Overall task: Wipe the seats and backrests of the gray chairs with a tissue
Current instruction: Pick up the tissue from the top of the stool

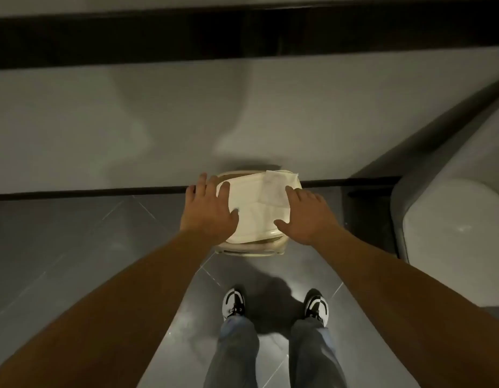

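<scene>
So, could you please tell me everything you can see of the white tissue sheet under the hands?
The white tissue sheet is thin, soft paper with faint fold creases. It lies spread flat over the top of a cream plastic stool standing on the gray tiled floor by the wall. Its far right corner reaches to the stool's far edge. The left hand and right hand press on its left and right edges with straight, spread fingers; neither has a grip on it.
</scene>
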{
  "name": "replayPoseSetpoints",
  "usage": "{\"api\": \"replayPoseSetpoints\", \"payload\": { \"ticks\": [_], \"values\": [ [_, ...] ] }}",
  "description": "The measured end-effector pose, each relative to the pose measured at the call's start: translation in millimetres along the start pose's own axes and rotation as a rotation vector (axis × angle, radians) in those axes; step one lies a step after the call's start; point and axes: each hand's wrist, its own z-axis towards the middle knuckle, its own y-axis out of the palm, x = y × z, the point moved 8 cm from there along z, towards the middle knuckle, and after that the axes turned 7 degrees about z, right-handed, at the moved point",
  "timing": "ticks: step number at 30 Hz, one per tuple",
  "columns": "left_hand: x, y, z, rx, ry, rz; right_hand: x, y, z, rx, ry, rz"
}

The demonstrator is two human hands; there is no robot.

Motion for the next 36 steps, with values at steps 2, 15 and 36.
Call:
{"api": "replayPoseSetpoints", "payload": {
  "ticks": [2, 15, 36],
  "values": [
    [10.7, 13.4, 10.3, 0.034, -0.015, 0.027, 8.6, 10.1, 20.4, 0.002, 0.002, 0.000],
    [47.3, 175.8, 92.0, 0.093, -0.080, 0.024, 39.0, 111.3, 147.6, 0.089, -0.076, -0.095],
    [63.7, 262.1, 138.8, 0.125, 0.005, -0.064, 59.9, 178.0, 204.4, 0.300, -0.031, -0.130]
  ]
}}
